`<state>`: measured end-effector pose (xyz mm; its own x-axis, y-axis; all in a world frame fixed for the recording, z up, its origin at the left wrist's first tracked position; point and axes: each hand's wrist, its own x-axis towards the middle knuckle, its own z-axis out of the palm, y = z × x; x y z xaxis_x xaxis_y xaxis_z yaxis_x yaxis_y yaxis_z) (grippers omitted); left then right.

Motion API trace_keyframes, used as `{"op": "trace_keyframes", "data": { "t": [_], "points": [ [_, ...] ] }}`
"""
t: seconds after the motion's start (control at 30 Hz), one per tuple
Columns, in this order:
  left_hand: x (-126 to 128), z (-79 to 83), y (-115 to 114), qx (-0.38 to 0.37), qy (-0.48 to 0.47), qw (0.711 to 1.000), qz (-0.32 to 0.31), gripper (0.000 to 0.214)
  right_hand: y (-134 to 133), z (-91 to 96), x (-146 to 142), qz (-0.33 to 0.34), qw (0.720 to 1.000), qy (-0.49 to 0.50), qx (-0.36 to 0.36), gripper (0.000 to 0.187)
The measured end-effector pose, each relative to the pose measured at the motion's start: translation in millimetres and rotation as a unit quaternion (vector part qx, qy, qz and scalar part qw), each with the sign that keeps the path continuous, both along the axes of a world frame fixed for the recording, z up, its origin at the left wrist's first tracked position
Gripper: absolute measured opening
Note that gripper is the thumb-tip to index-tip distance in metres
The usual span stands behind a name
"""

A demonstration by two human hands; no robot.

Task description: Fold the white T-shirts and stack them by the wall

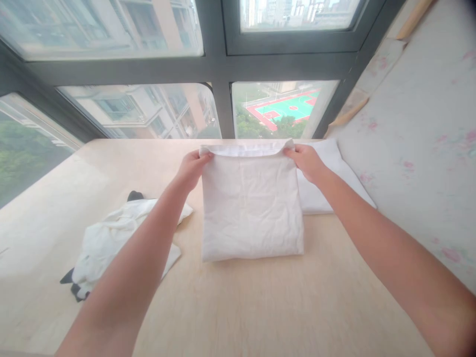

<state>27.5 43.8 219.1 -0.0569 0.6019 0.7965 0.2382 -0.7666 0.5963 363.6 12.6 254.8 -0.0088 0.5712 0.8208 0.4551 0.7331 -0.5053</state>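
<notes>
Forearms (pixel 137 248) reached over bench (pixel 238 307) — left hand (pixel 190 171) and right hand (pixel 309 162) had fingers (pixel 205 157) clamped on far corners of folded white cloth (pixel 253 208), right of crumpled garment (pixel 107 238); uneven pull likely risked skewed folds, loosened pinch — slumped edge

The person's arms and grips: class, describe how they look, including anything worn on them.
The left arm and right arm show no sleeves, bands or markings. The left grip and right grip are ungloved human hands, with no watch or bracelet visible. Some fingers are hidden, so rings cannot be ruled out.
</notes>
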Motion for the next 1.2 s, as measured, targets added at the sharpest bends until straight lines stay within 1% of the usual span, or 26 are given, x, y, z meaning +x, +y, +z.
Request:
{"op": "trace_keyframes", "data": {
  "t": [0.03,0.07,0.1,0.13,0.17,0.2,0.23,0.27,0.33,0.4,0.43,0.5,0.53,0.63,0.7,0.73,0.77,0.8,0.83,0.87,0.93,1.0,1.07,1.13,1.2],
  "points": [
    [3,9.6,22,-0.019,0.011,0.999,0.043,0.043,22,9.9,-2,-0.039,0.999,-0.015,-0.025,0.029],
    [7,15.4,43,-0.038,0.019,0.996,0.08,0.041,41,15.7,-4,-0.099,0.993,-0.04,-0.049,0.026],
    [9,17.5,61,-0.053,0.023,0.992,0.108,0.038,58,17.7,-5,-0.171,0.981,-0.069,-0.062,0.024],
    [12,16.9,76,-0.064,0.023,0.989,0.133,0.036,72,16.4,-7,-0.244,0.963,-0.101,-0.059,0.024],
    [15,14.1,87,-0.072,0.024,0.984,0.16,0.038,83,12.4,-9,-0.307,0.942,-0.132,-0.038,0.028],
    [17,10.2,94,-0.074,0.022,0.98,0.184,0.044,90,6.8,-11,-0.349,0.923,-0.161,-0.002,0.033],
    [21,5.7,97,-0.065,0.024,0.975,0.211,0.052,94,0.5,-14,-0.367,0.91,-0.188,0.043,0.038],
    [25,1.1,96,-0.042,0.034,0.968,0.244,0.059,97,-5.9,-18,-0.364,0.902,-0.216,0.087,0.041],
    [35,-7.6,88,0.038,0.095,0.947,0.305,0.06,100,-17.2,-27,-0.316,0.894,-0.284,0.145,0.043],
    [48,-16.4,79,0.122,0.21,0.91,0.336,0.051,104,-26.2,-36,-0.269,0.884,-0.347,0.157,0.044],
    [53,-20.9,77,0.143,0.267,0.891,0.337,0.048,106,-30.0,-39,-0.257,0.88,-0.371,0.15,0.046],
    [61,-29.6,76,0.134,0.341,0.87,0.33,0.051,113,-36.5,-45,-0.261,0.873,-0.392,0.131,0.051],
    [63,-33.2,78,0.117,0.357,0.865,0.333,0.055,116,-39.1,-46,-0.27,0.871,-0.392,0.124,0.054],
    [63,-39.6,85,0.084,0.362,0.863,0.343,0.062,118,-43.9,-50,-0.297,0.867,-0.383,0.115,0.056],
    [61,-44.2,84,0.079,0.355,0.862,0.352,0.061,112,-48.9,-53,-0.315,0.866,-0.373,0.108,0.055],
    [59,-48.9,80,0.075,0.345,0.864,0.359,0.06,106,-54.1,-55,-0.322,0.867,-0.365,0.106,0.054],
    [58,-56.4,73,0.07,0.334,0.866,0.364,0.058,97,-62.2,-56,-0.325,0.868,-0.359,0.106,0.052],
    [56,-67.1,65,0.068,0.324,0.87,0.366,0.056,87,-73.6,-55,-0.322,0.871,-0.355,0.109,0.051],
    [53,-81.2,53,0.071,0.317,0.873,0.362,0.055,75,-88.4,-53,-0.313,0.875,-0.351,0.113,0.05],
    [49,-98.4,41,0.077,0.313,0.877,0.356,0.053,62,-106.3,-50,-0.299,0.88,-0.349,0.119,0.048],
    [40,-139.3,12,0.098,0.319,0.881,0.336,0.052,33,-147.6,-38,-0.268,0.892,-0.338,0.135,0.045],
    [30,-182.0,-17,0.107,0.324,0.882,0.324,0.051,5,-189.7,-22,-0.238,0.901,-0.328,0.157,0.042],
    [21,-219.7,-42,0.114,0.335,0.883,0.308,0.051,-20,-225.9,-6,-0.211,0.908,-0.32,0.169,0.041],
    [15,-248.9,-64,0.107,0.327,0.892,0.294,0.05,-41,-253.7,8,-0.187,0.921,-0.299,0.164,0.042],
    [13,-268.7,-80,0.08,0.284,0.919,0.262,0.049,-58,-272.7,18,-0.169,0.947,-0.237,0.136,0.042]
  ]
}}
